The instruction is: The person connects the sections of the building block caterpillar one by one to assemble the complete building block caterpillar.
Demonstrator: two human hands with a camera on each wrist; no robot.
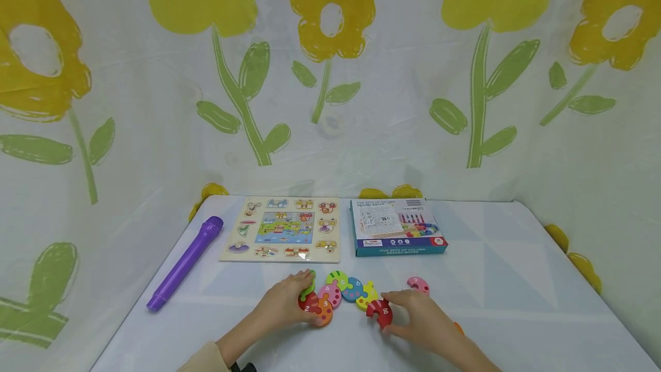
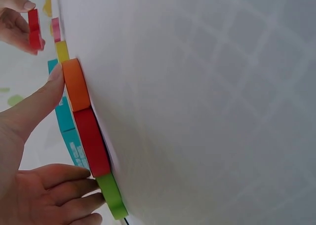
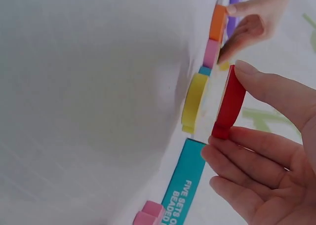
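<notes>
A curved row of colourful number puzzle pieces (image 1: 331, 293) lies on the table, joined from the green piece through red 2, orange 3, pink 4, a green one and blue 6 to a yellow piece (image 1: 368, 296). My left hand (image 1: 285, 302) spans its left end. Its thumb touches the orange piece (image 2: 76, 85), and its fingertips meet the green piece (image 2: 112, 195), with the red piece (image 2: 92, 142) between them. Beside the yellow end, my right hand (image 1: 417, 320) pinches the red 8 puzzle piece (image 3: 231, 100) between thumb and fingers, raised off the table.
A pink 9 piece (image 1: 419, 285) lies beyond my right hand, and an orange piece (image 1: 458, 328) shows partly behind the right wrist. Farther back are a wooden picture board (image 1: 330, 251) and a teal-edged box (image 1: 400, 250). A purple stick (image 1: 186, 263) lies at left.
</notes>
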